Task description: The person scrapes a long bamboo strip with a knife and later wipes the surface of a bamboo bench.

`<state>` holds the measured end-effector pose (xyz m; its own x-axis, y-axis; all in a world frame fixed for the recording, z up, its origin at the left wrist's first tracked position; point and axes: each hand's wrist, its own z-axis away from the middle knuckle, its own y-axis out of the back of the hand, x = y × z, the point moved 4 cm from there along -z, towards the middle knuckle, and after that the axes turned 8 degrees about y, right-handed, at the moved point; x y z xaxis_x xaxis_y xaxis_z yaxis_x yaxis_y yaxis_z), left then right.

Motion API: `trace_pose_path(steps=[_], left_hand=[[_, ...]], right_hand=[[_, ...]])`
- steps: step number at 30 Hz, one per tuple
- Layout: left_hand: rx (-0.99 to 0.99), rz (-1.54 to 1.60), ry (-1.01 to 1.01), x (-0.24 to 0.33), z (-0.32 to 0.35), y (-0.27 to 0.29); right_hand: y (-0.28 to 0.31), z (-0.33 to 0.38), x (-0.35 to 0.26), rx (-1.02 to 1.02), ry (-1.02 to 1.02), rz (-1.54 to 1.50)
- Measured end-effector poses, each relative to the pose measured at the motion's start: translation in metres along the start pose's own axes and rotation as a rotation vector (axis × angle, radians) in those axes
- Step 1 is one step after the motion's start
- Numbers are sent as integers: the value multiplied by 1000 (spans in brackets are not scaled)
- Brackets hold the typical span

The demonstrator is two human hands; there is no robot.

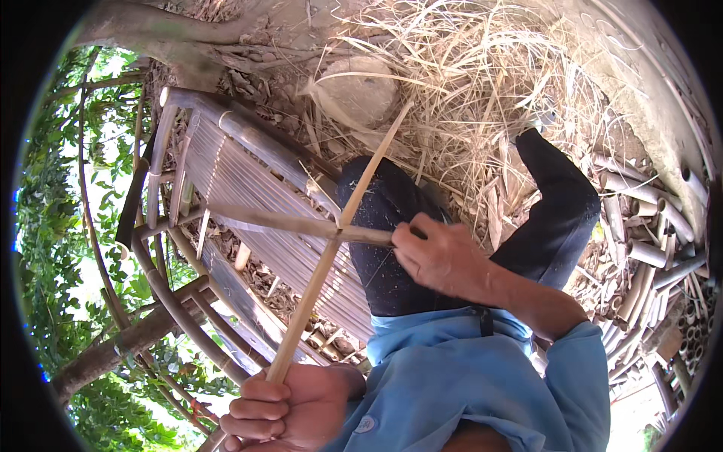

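My left hand (279, 410) is closed around the near end of a long pale bamboo strip (316, 279), which runs up and to the right toward the straw. My right hand (437, 256) grips the handle end of a long brownish knife-like tool (279, 222). This tool lies across the strip and meets it at about mid-length, just above my knee in black trousers (384, 218). The tool's tip points left over a slatted bamboo seat (248, 188). Whether the edge has bitten into the strip, I cannot tell.
The slatted bamboo seat with round poles stands at left. A heap of dry straw-like shavings (467, 83) covers the ground ahead. Several cut bamboo tubes (640, 248) are stacked at right. Green foliage (53, 226) and a tree trunk (151, 30) sit at the left rim.
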<state>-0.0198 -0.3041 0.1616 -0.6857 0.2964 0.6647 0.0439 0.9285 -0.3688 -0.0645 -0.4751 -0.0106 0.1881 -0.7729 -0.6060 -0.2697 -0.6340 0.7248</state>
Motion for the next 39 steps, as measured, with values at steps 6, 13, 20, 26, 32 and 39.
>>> trace_pose_path(steps=[6,13,20,26,32,39], left_hand=[[70,133,-29,-8,4,-4],[258,-125,-10,-11,-9,-3],[84,116,-24,-14,-15,-23],[-57,303,127,-28,-46,-34],[-348,454,55,-32,-32,-40],[-269,303,-61,-11,0,-3]], right_hand=[[-15,12,10,-51,49,5],[-69,6,143,-212,-446,-122],[-133,44,309,-267,-670,76],[-123,16,309,-222,-715,-45],[-40,5,179,-201,-593,-174],[37,-3,-29,13,5,-140]])
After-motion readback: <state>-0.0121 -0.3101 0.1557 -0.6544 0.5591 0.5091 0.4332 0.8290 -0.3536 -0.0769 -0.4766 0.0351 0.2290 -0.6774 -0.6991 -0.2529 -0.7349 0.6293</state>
